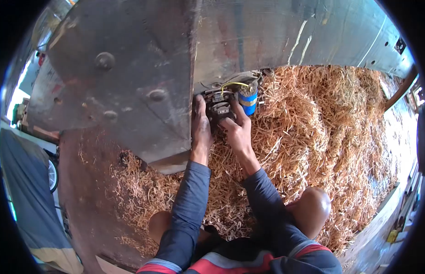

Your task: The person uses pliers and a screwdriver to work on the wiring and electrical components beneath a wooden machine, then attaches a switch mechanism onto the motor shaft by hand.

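A dark electrical unit (pixel 220 108), with what look like metal terminals on its face, sits below the metal housing. My left hand (pixel 201 130) grips its left side, with the thumb along the edge. On the other side, my right hand (pixel 238 131) holds the unit's right and lower edge with bent fingers. Just right of it stands a blue cylinder (pixel 248 103) with a tan band. A yellow wire (pixel 234 84) arches from the top of the unit towards the cylinder. The undersides of both hands' grips are hidden.
A large grey metal panel (pixel 130 82) with bolt heads overhangs on the left. Above runs a curved metal body (pixel 304 32). Wood shavings (pixel 308 132) cover much of the ground. A dark cloth (pixel 30 192) hangs at far left, and my bent knees (pixel 311 212) frame the work.
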The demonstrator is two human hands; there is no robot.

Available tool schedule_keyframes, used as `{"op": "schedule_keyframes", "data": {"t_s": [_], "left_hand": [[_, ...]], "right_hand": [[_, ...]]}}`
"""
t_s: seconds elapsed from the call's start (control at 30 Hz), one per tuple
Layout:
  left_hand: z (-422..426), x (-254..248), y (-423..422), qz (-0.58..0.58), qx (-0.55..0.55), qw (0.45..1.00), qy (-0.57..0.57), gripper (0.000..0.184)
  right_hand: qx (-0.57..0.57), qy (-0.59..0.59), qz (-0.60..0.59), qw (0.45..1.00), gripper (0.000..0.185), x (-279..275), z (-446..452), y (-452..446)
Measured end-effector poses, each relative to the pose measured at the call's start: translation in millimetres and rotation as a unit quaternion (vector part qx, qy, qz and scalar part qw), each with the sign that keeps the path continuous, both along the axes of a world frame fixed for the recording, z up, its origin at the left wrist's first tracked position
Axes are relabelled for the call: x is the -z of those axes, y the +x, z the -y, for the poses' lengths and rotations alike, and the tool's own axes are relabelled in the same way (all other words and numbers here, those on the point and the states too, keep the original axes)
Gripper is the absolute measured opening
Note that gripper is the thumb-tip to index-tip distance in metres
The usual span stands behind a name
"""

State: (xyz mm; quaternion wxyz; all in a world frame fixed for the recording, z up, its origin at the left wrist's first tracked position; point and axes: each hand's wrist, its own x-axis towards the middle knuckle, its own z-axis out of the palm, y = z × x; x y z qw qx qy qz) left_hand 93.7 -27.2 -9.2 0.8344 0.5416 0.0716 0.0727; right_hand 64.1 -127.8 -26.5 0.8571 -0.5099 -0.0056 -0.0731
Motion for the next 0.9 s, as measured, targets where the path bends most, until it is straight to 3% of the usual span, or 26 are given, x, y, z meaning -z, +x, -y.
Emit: {"op": "schedule_keyframes", "data": {"t_s": [0.03,0.1,0.23,0.33,0.4,0.47,0.6,0.63,0.87,0.9], "left_hand": [[3.2,-1.3,-9.9,-0.012,-0.008,1.0,-0.011,0.054],[8.0,28.6,-20.5,0.033,-0.129,0.989,0.059,0.051],[3.7,63.6,-38.4,0.097,-0.054,0.989,0.101,0.046],[-5.0,48.5,-40.5,0.096,-0.043,0.971,0.217,0.047],[-3.7,41.9,-37.5,0.12,-0.058,0.966,0.223,0.043],[-1.9,32.8,-39.7,0.095,-0.038,0.936,0.337,0.042],[4.0,39.5,-41.0,0.077,-0.029,0.958,0.276,0.042],[2.4,33.4,-40.9,0.078,-0.037,0.937,0.338,0.04],[-9.2,29.8,-36.3,0.078,-0.027,0.932,0.352,0.037],[-10.2,28.8,-36.1,0.079,-0.024,0.937,0.338,0.036]], "right_hand": [[0.04,-0.012,0.003,0.999,0.073,3.7,-2.9,-4.1],[0.092,-0.08,0.006,0.992,0.07,4.2,1.0,-14.8],[0.19,-0.251,0.031,0.949,0.052,21.4,2.8,-15.9],[0.215,-0.208,0.012,0.954,0.05,12.6,-7.2,-21.9],[0.267,-0.227,0.067,0.934,0.049,23.5,-15.1,-15.9],[0.26,-0.225,0.051,0.938,0.049,21.9,-16.6,-18.3],[0.256,-0.214,0.041,0.942,0.049,26.0,-15.1,-16.0],[0.23,-0.11,0.013,0.967,0.051,23.3,-18.9,-17.5],[0.216,-0.241,0.032,0.946,0.058,22.5,-12.2,-13.7],[0.205,-0.204,0.02,0.957,0.059,24.0,-13.8,-13.0]]}}
